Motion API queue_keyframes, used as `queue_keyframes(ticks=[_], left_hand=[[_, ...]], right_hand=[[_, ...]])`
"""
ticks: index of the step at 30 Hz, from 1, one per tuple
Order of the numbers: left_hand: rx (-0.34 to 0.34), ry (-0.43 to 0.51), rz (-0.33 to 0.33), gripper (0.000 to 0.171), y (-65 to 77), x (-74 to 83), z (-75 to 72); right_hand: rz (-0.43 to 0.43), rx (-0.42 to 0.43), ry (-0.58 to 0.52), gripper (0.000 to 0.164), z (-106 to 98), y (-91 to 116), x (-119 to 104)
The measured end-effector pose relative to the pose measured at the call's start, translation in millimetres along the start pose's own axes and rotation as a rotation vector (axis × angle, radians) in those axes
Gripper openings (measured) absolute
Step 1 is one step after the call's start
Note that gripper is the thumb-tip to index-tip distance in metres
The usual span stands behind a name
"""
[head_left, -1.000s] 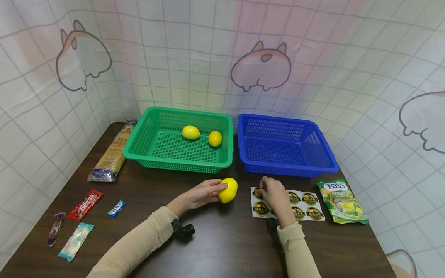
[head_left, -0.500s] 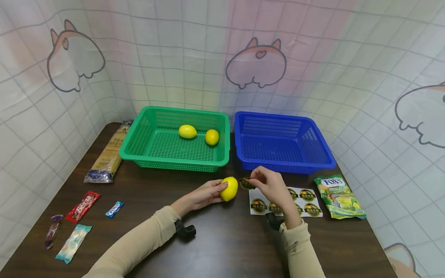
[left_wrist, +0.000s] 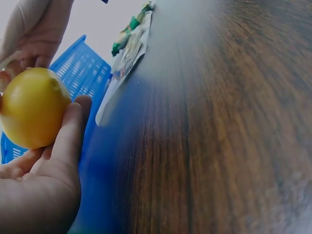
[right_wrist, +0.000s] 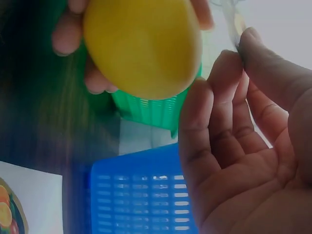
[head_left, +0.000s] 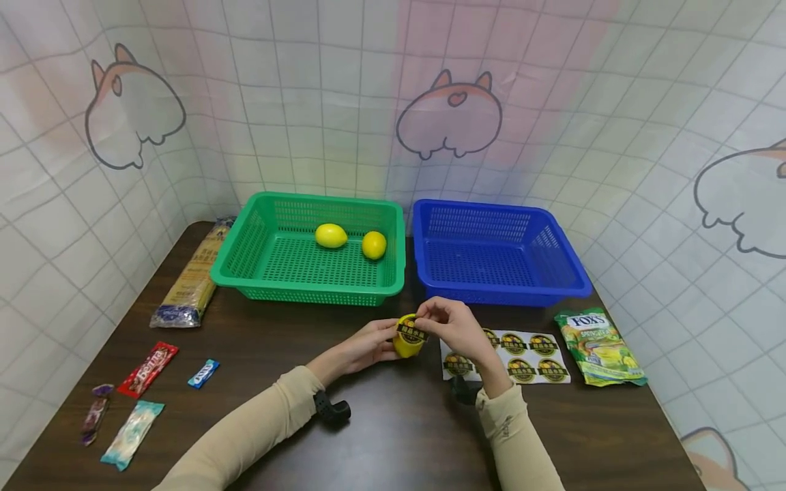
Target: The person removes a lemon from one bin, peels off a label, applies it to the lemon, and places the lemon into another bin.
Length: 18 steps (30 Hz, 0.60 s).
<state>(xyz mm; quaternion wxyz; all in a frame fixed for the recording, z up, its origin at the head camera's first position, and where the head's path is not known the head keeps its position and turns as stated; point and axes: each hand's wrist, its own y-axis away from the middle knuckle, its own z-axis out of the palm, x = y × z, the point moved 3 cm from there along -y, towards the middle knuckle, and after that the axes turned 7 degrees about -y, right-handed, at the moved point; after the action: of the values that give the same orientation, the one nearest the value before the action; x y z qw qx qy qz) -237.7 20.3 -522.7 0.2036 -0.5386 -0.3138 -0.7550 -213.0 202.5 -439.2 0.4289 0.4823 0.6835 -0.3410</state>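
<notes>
My left hand (head_left: pixel 362 349) grips a yellow lemon (head_left: pixel 408 349) above the middle of the table; in the left wrist view the fingers curl round the lemon (left_wrist: pixel 35 108). My right hand (head_left: pixel 457 331) pinches the edge of a round black-and-gold sticker (head_left: pixel 410 332) between thumb and index finger. From the head view the sticker lies in front of the lemon's upper part; whether it touches the skin cannot be told. In the right wrist view the sticker (right_wrist: pixel 234 22) appears edge-on beside the lemon (right_wrist: pixel 144 46). A white sticker sheet (head_left: pixel 500 376) lies partly under my right hand.
Behind my hands stand a green basket (head_left: pixel 307 290) holding two lemons (head_left: pixel 331 235) and a blue basket (head_left: pixel 503 290). A green candy bag (head_left: pixel 600 348) lies at the right. On the left are a long pasta-like packet (head_left: pixel 193 279), a red wrapper (head_left: pixel 149 369) and several small sweets.
My right hand has peeled a sticker off the sheet and carried it left to the lemon. My left hand keeps holding the lemon in nearly the same spot.
</notes>
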Motion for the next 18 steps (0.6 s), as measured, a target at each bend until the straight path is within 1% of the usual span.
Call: queue_keyframes(ticks=[5,10,13,15,18], left_hand=[[0.017,0.056,-0.004,0.051,1.3,-0.4,0.6],[0.023,0.098,0.014,0.055,1.5,-1.1,0.7],[0.032,0.115,0.018,0.054,1.6,-1.2,0.9],[0.029,0.113,0.024,0.054,1.7,-0.4,1.4],[0.015,0.132,0.016,0.056,2.6,1.8,2.4]], right_hand=[[-0.001,0.037,0.0,0.013,5.5,-0.2,4.2],[0.014,0.097,-0.002,0.012,10.8,-0.7,7.2],[0.02,0.125,0.008,0.012,12.1,-1.1,7.6],[0.02,0.138,0.016,0.011,12.4,-1.2,6.8],[0.019,0.152,0.027,0.011,12.7,-0.9,5.2]])
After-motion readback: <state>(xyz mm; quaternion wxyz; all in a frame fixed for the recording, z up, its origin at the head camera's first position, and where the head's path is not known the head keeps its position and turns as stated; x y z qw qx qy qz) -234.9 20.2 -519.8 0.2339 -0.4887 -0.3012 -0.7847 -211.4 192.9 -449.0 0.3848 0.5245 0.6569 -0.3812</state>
